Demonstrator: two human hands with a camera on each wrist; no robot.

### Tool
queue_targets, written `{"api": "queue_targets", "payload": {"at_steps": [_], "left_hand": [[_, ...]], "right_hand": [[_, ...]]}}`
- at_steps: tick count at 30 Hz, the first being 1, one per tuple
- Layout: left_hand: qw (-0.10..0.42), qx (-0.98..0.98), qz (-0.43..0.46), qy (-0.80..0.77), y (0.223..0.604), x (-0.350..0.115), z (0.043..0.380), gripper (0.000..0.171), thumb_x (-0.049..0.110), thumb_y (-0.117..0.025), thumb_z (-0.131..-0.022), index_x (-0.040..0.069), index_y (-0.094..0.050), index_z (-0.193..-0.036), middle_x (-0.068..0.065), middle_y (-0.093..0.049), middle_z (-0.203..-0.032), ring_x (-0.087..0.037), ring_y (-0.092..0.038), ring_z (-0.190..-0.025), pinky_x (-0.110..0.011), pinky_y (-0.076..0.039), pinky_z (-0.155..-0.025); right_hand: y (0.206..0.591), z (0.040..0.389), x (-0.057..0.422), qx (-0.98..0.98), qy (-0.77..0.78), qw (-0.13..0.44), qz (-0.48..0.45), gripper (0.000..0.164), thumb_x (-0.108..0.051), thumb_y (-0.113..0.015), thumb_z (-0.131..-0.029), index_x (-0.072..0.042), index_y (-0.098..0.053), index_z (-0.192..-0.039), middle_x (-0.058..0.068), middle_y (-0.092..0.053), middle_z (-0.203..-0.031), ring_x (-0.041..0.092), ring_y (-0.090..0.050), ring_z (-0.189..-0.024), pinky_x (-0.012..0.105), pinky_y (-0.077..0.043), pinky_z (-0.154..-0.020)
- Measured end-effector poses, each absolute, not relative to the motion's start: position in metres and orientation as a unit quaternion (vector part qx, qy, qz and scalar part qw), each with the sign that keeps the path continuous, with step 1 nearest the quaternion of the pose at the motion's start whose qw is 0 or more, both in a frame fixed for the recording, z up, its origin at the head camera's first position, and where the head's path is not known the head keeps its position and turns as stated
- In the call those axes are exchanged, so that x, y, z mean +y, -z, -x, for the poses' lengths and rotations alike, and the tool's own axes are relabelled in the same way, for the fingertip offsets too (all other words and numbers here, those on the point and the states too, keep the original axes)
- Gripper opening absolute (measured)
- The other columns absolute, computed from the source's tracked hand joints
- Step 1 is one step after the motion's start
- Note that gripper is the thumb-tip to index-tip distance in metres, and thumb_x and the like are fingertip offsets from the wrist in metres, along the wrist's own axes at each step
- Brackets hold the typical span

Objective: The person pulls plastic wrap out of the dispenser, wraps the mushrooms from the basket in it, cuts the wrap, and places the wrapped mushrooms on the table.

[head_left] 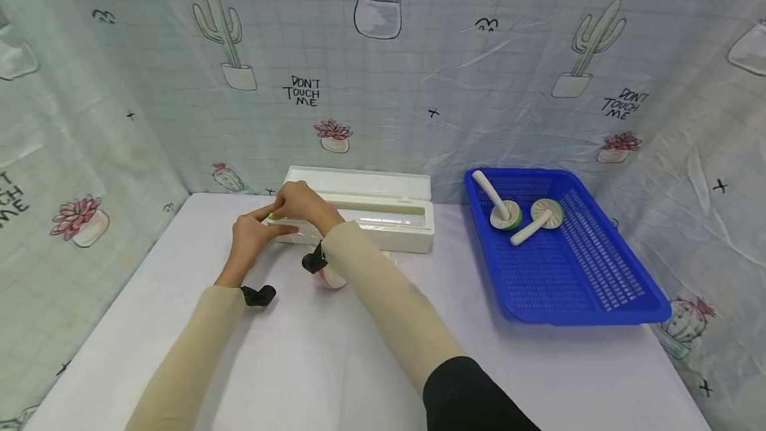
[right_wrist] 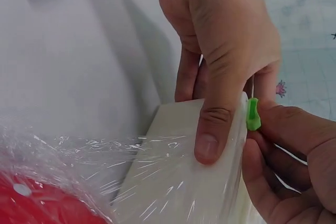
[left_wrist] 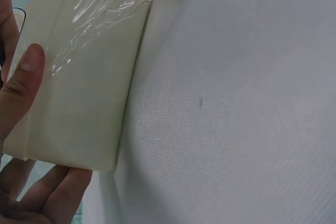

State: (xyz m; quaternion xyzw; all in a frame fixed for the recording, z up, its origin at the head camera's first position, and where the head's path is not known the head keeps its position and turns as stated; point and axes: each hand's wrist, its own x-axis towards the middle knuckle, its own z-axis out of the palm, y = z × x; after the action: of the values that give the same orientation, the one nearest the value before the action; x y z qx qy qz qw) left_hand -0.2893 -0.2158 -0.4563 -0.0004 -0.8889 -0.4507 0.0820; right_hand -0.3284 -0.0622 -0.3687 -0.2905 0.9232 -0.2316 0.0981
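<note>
A white cling film dispenser box (head_left: 395, 239) stands on the table with its lid (head_left: 371, 181) raised. My left hand (head_left: 247, 241) grips its left end, thumb flat on the front face and fingers round the end, as the left wrist view shows. At the top edge of that same end, my right hand (head_left: 305, 203) pinches a small green slider (right_wrist: 253, 115). Clear film (right_wrist: 157, 156) hangs over the box front and runs to a red thing (right_wrist: 42, 203) under film. Beneath my right forearm, this red and white item is partly hidden in the head view.
A blue plastic basket (head_left: 574, 314) stands at the right, holding two white-handled, round-headed things (head_left: 531, 235) with green rims. White cloth (head_left: 311, 364) covers the table. Printed cactus curtains (head_left: 455, 72) enclose the back and sides.
</note>
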Motion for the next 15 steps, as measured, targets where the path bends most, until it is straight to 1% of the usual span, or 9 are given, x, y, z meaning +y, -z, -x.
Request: {"api": "queue_targets", "payload": {"at_steps": [2,4,5,7,9,11,13,15], "left_hand": [[0.081,-0.887,-0.003,0.454,0.457,-0.216,0.289,0.078,0.045,-0.092,-0.072,0.016,-0.063,-0.139,-0.015,-0.062,-0.138,-0.02,-0.052,-0.098,-0.027,-0.038,-0.076],[0.079,-0.889,-0.007,0.452,0.457,-0.215,0.289,0.078,0.045,-0.091,-0.073,0.014,-0.063,-0.139,-0.016,-0.063,-0.137,-0.022,-0.051,-0.098,-0.028,-0.039,-0.075],[0.078,-0.89,-0.009,0.449,0.456,-0.215,0.289,0.078,0.044,-0.091,-0.073,0.013,-0.063,-0.139,-0.016,-0.063,-0.137,-0.024,-0.053,-0.099,-0.03,-0.039,-0.077],[0.077,-0.895,-0.016,0.439,0.456,-0.214,0.289,0.078,0.043,-0.091,-0.074,0.01,-0.063,-0.138,-0.017,-0.062,-0.137,-0.028,-0.057,-0.109,-0.032,-0.043,-0.081],[0.073,-0.896,-0.023,0.438,0.456,-0.213,0.29,0.077,0.042,-0.091,-0.075,0.008,-0.063,-0.138,-0.018,-0.063,-0.136,-0.029,-0.057,-0.116,-0.033,-0.044,-0.086],[0.067,-0.891,-0.026,0.447,0.457,-0.213,0.29,0.078,0.041,-0.091,-0.074,0.009,-0.062,-0.139,-0.017,-0.062,-0.137,-0.027,-0.056,-0.115,-0.033,-0.044,-0.086],[0.062,-0.884,-0.024,0.463,0.457,-0.212,0.289,0.08,0.042,-0.091,-0.074,0.01,-0.061,-0.14,-0.018,-0.06,-0.141,-0.025,-0.053,-0.106,-0.032,-0.042,-0.084],[0.063,-0.878,-0.02,0.475,0.456,-0.211,0.288,0.08,0.042,-0.092,-0.073,0.014,-0.061,-0.141,-0.017,-0.056,-0.145,-0.024,-0.051,-0.107,-0.031,-0.041,-0.084]], "right_hand": [[0.371,0.328,-0.065,0.929,0.224,0.095,0.279,0.017,-0.023,-0.078,-0.092,-0.011,-0.08,-0.104,-0.002,-0.075,-0.099,0.01,-0.063,-0.087,0.019,-0.049,-0.075],[0.373,0.328,-0.069,0.934,0.213,0.088,0.273,0.017,-0.025,-0.08,-0.09,-0.012,-0.08,-0.1,-0.003,-0.074,-0.097,0.01,-0.062,-0.086,0.02,-0.05,-0.074],[0.373,0.327,-0.071,0.937,0.205,0.084,0.271,0.016,-0.026,-0.081,-0.09,-0.012,-0.079,-0.098,-0.004,-0.074,-0.097,0.01,-0.062,-0.086,0.02,-0.05,-0.074],[0.374,0.326,-0.075,0.942,0.188,0.077,0.268,0.016,-0.027,-0.081,-0.089,-0.012,-0.078,-0.095,-0.004,-0.072,-0.095,0.009,-0.062,-0.084,0.021,-0.05,-0.072],[0.374,0.324,-0.078,0.945,0.165,0.07,0.273,0.016,-0.027,-0.079,-0.09,-0.012,-0.076,-0.093,-0.004,-0.071,-0.094,0.009,-0.062,-0.084,0.022,-0.051,-0.072],[0.373,0.322,-0.078,0.947,0.137,0.066,0.282,0.015,-0.025,-0.078,-0.091,-0.011,-0.075,-0.096,-0.002,-0.07,-0.096,0.01,-0.062,-0.084,0.022,-0.051,-0.073],[0.369,0.32,-0.076,0.948,0.114,0.068,0.288,0.014,-0.021,-0.076,-0.093,-0.01,-0.074,-0.101,0.0,-0.069,-0.1,0.011,-0.062,-0.086,0.023,-0.052,-0.074],[0.365,0.318,-0.068,0.948,0.094,0.071,0.297,0.014,-0.017,-0.075,-0.094,-0.008,-0.073,-0.106,0.002,-0.069,-0.102,0.012,-0.063,-0.087,0.024,-0.053,-0.076]]}}
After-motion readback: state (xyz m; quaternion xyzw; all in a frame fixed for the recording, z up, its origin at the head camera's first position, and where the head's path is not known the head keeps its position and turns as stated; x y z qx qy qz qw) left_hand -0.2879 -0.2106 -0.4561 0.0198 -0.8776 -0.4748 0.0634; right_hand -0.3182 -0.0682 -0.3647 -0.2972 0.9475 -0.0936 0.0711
